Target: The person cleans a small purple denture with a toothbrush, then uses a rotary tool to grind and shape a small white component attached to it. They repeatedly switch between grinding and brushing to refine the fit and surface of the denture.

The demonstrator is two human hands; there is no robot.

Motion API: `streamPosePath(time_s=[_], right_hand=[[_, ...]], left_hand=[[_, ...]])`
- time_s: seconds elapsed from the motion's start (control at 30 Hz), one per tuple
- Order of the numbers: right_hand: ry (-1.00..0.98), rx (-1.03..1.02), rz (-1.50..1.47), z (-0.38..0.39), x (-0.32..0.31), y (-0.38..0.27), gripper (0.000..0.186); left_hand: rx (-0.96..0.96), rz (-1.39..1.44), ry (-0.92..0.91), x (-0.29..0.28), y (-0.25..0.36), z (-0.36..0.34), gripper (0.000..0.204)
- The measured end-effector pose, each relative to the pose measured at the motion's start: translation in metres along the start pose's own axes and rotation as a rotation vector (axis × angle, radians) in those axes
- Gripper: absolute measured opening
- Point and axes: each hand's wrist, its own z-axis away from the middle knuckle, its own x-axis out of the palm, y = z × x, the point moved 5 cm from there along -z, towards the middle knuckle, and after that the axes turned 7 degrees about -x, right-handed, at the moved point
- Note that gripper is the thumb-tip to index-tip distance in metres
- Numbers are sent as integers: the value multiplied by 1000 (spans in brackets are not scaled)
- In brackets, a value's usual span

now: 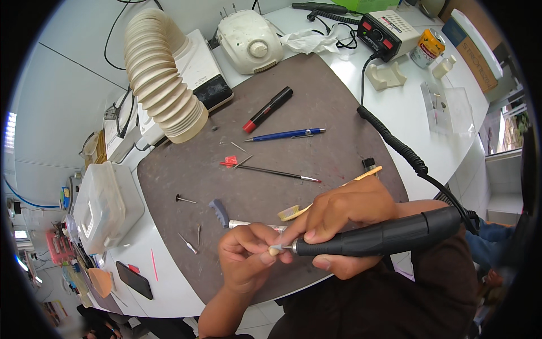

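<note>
Nearest to me, the left hand (248, 254) was pinching a small tooth-like piece (274, 251) between thumb and fingers, above the near edge of the brown mat (333, 107). The right hand (355, 209) was wrapped around a black drill (384, 234), which came to the piece from three o'clock, its bit (288, 247) pointing at it. Whether the tip really touched, I could not tell. In my judgement, this step asked for light, short strokes, both hands braced together, and fingertips kept away from the bit's end.

I took the piece as the centre of my clock. Between twelve and one, a toothbrush (291, 213) lay near, partly hidden by the right hand, so I thought lifting that way needed care. At ten was a grey-blue block (219, 212). Farther, toward twelve, lay a thin paintbrush (271, 172), then a blue pencil (288, 135). At two, the coiled cord (398, 148) ran by the mat's edge; I judged it could drag on the drill. At eleven hung a ribbed hose (164, 85). The better room for moving was at one, between pencil and cord.
</note>
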Motion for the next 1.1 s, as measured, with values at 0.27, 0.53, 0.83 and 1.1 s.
streamPosePath(time_s=[0.27,0.53,0.83,1.1], right_hand=[[23,-21,-6,-1,2,0,26],[-1,-26,-7,-3,2,-3,23],[-59,-22,-15,-2,2,-9,30],[-92,-29,13,-2,5,-10,31]], left_hand=[[61,-74,-3,1,2,-1,18],[71,-93,1,2,4,-1,19],[113,-114,-41,4,7,-1,21],[128,-156,-16,5,9,0,21]])
